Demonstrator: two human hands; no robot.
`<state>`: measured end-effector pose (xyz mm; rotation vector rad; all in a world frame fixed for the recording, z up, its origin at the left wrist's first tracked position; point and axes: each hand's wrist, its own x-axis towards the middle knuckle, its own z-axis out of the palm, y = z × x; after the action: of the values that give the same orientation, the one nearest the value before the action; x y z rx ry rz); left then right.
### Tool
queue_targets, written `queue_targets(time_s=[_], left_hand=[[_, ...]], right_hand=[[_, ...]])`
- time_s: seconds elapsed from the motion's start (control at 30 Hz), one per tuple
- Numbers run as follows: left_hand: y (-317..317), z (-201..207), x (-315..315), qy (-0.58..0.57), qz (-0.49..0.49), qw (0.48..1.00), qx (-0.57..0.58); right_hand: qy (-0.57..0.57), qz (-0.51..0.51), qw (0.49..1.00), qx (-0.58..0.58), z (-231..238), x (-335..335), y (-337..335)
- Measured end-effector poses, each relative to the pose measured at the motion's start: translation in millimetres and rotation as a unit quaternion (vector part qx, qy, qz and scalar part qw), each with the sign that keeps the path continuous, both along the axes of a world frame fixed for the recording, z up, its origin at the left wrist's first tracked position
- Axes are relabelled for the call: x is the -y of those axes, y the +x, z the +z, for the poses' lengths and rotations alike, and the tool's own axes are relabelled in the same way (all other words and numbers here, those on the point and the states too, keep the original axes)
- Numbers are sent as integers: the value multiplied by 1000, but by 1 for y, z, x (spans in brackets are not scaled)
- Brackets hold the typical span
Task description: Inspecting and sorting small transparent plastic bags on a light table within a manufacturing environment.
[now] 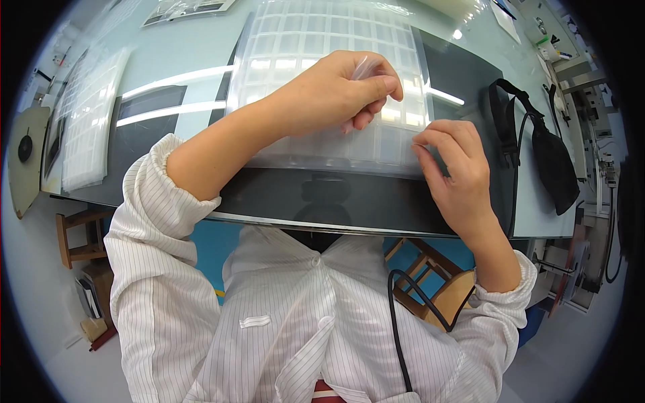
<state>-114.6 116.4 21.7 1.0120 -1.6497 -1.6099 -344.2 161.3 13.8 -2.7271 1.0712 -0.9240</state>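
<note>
A clear plastic tray (pixel 396 151) with a grid of small rectangular compartments lies flat on the dark mat in front of me. Above its middle, my left hand (pixel 353 94) is closed with curled fingers. A piece of clear plastic film (pixel 365 67) shows between its thumb and forefinger. At the tray's near right edge, my right hand (pixel 459 164) has thumb and forefinger brought together in a pinch. Whatever lies between those fingertips is too small to make out. My left forearm and hand hide part of the compartments.
More clear gridded trays (pixel 94 124) lie at the table's left. A black strap with a pouch (pixel 552 164) rests on the right side. The dark mat (pixel 376 201) reaches the table's near edge. Wooden stools (pixel 430 269) stand below, and a black cable (pixel 398 336) hangs across my front.
</note>
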Motion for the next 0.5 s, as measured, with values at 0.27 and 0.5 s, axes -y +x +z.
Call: queue_targets(time_s=[0.27, 0.5], left_hand=[[1, 0, -4, -59, -40, 997, -7], [4, 2, -12, -88, -54, 995, -4]], right_hand=[[80, -6, 997, 22, 18, -2, 1], [188, -20, 968, 163, 34, 8, 22]])
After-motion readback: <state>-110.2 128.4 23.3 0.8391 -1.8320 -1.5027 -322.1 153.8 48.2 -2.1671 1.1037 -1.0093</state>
